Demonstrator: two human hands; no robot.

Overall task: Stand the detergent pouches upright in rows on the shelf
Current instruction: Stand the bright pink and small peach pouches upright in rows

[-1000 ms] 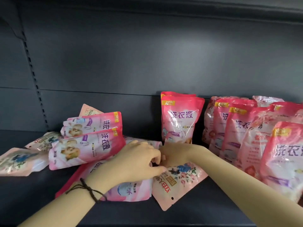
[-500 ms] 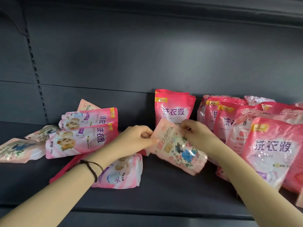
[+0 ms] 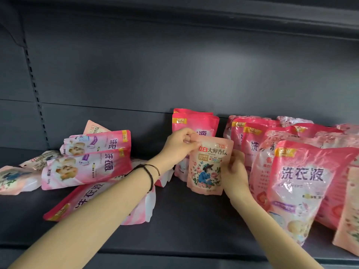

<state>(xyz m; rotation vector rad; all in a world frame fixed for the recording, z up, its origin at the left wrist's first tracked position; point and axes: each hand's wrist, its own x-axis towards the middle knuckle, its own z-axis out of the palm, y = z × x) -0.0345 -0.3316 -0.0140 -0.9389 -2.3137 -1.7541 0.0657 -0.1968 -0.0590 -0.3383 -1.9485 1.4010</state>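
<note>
A small peach pouch with a flower picture (image 3: 208,167) stands upright on the dark shelf (image 3: 184,220), in front of a taller pink pouch (image 3: 194,123). My left hand (image 3: 179,145) pinches its top left corner. My right hand (image 3: 234,171) grips its right edge. Rows of pink pouches (image 3: 299,177) stand upright to the right. On the left, several pouches (image 3: 87,167) lie flat or on their sides in a loose heap, and a large pink one (image 3: 93,202) lies partly under my left forearm.
The grey back panel (image 3: 174,74) closes the shelf behind, with a slotted upright (image 3: 35,90) at the left. The shelf above (image 3: 213,8) overhangs. Bare shelf surface shows in the front middle, between the heap and the standing rows.
Both hands lifted the small peach pouch from lying flat, turned it upright and set it standing in front of the tall pink pouch.
</note>
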